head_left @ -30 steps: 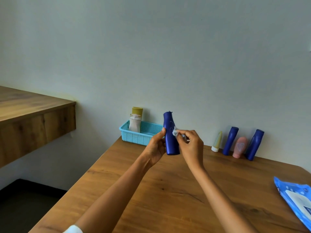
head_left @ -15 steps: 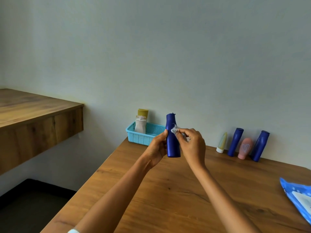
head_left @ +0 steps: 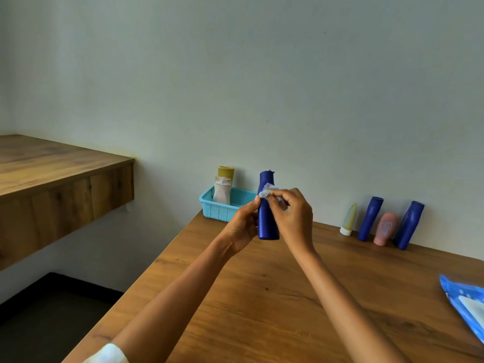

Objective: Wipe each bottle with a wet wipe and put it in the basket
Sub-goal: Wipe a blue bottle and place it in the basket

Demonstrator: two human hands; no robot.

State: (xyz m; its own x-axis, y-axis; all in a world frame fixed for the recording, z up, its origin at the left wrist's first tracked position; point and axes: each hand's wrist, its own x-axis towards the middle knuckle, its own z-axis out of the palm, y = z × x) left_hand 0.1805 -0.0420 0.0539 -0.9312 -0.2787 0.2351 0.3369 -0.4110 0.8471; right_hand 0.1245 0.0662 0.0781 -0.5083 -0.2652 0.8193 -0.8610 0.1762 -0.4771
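My left hand [head_left: 243,226] grips a dark blue bottle [head_left: 267,226] upright above the wooden table [head_left: 262,297]. My right hand [head_left: 294,216] pinches a crumpled white wet wipe [head_left: 268,192] against the bottle's upper part. Behind the hands, a light blue basket [head_left: 218,209] stands at the table's far left corner, holding a white bottle [head_left: 222,192] and a yellow-capped bottle [head_left: 226,172].
Along the wall at the right lean a pale yellow tube [head_left: 349,218], two dark blue bottles [head_left: 369,218] [head_left: 408,225] and a pink bottle [head_left: 385,227]. A blue wet-wipe pack [head_left: 466,305] lies at the table's right edge. A wooden shelf [head_left: 60,174] juts out at the left.
My right hand has rubbed the wipe up along the bottle's upper part. The view has shifted slightly, and the bottle stays upright in my left hand.
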